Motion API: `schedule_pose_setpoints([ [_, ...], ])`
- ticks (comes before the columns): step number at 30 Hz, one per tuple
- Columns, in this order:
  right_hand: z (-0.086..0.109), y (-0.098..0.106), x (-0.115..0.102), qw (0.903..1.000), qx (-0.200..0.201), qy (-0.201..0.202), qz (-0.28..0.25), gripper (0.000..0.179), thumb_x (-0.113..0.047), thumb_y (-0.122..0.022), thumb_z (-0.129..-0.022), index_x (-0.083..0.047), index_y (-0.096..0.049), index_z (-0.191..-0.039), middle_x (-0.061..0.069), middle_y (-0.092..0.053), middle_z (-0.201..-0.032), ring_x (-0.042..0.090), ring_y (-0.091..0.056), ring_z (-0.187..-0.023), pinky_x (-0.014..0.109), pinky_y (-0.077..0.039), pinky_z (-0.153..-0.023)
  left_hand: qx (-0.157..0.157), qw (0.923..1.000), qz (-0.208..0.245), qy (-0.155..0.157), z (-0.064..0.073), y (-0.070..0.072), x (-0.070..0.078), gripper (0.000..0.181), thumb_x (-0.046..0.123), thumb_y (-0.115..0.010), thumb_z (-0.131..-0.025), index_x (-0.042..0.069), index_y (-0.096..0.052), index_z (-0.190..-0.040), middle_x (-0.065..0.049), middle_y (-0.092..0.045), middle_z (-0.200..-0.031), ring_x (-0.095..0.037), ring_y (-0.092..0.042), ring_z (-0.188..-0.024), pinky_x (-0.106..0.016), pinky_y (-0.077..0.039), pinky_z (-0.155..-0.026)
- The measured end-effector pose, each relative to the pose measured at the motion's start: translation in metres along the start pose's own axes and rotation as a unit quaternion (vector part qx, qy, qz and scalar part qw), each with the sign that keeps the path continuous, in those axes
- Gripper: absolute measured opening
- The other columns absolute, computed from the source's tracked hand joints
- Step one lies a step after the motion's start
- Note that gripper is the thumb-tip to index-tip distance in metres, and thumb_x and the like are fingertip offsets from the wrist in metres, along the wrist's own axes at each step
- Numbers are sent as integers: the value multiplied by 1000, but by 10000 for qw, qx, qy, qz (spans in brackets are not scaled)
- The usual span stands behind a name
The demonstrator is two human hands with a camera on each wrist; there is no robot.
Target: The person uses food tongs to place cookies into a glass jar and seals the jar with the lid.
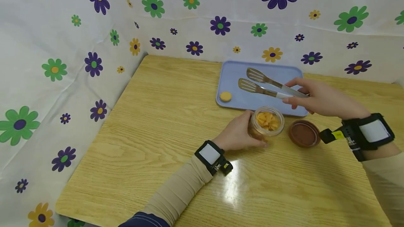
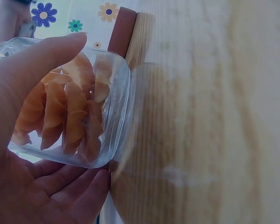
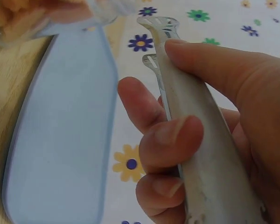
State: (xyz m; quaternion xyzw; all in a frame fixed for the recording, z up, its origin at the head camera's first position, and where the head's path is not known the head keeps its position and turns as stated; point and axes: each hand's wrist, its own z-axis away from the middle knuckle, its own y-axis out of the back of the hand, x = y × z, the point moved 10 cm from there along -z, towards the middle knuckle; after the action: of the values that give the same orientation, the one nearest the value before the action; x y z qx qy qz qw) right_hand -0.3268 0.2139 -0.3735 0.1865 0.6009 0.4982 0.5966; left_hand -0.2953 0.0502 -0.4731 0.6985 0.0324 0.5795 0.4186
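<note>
My left hand (image 1: pixel 238 132) grips a clear jar (image 1: pixel 268 134) from its left side, thumb on the near side. Wavy orange-yellow pieces (image 1: pixel 267 120) fill part of it; their kind is uncertain. The jar stands uncapped on the table, as the left wrist view shows its wall (image 2: pixel 121 93) by the wood. My right hand (image 1: pixel 325 97) holds metal tongs (image 1: pixel 265 91) by the pale handle, thumb on one arm and fingers curled round the other. Their slotted ends spread apart above the blue tray (image 1: pixel 274 104), pointing left, with nothing between them.
A small round yellow piece (image 1: pixel 225 96) lies at the tray's near left corner. The brown lid (image 1: pixel 304 134) rests on the wooden table (image 1: pixel 151 115) right of the jar, below the right hand. A flowered cloth (image 1: pixel 189 20) hangs behind and at the left.
</note>
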Motion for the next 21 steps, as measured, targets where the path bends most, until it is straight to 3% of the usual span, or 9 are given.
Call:
schedule_pose_setpoints([
  [6, -35, -3, -9, 9988, -411, 247, -78, 61, -46, -62, -98, -6, -50, -142, 7, -74, -88, 21, -50, -48, 31, -39, -44, 12, 10000, 28, -10, 0, 1, 1, 99, 44, -93, -65, 9, -45, -144, -4, -62, -134, -14, -57, -124, -30, -45, -111],
  [11, -56, -3, -19, 9970, -719, 286, 94, 64, -50, -64, -96, -5, -52, -140, 7, -74, -85, 20, -49, -49, 31, -40, -46, -2, 10000, 20, -19, 0, 0, 1, 100, 45, -93, -66, 9, -43, -146, -4, -61, -136, -14, -57, -125, -31, -46, -110],
  [21, -74, -8, -33, 9943, -956, 347, 320, 64, -49, -66, -95, -3, -55, -139, 8, -75, -85, 20, -50, -49, 31, -40, -48, -52, 10000, 10, -34, 0, 0, 2, 102, 46, -92, -66, 9, -42, -147, -4, -61, -137, -14, -57, -125, -31, -46, -110],
])
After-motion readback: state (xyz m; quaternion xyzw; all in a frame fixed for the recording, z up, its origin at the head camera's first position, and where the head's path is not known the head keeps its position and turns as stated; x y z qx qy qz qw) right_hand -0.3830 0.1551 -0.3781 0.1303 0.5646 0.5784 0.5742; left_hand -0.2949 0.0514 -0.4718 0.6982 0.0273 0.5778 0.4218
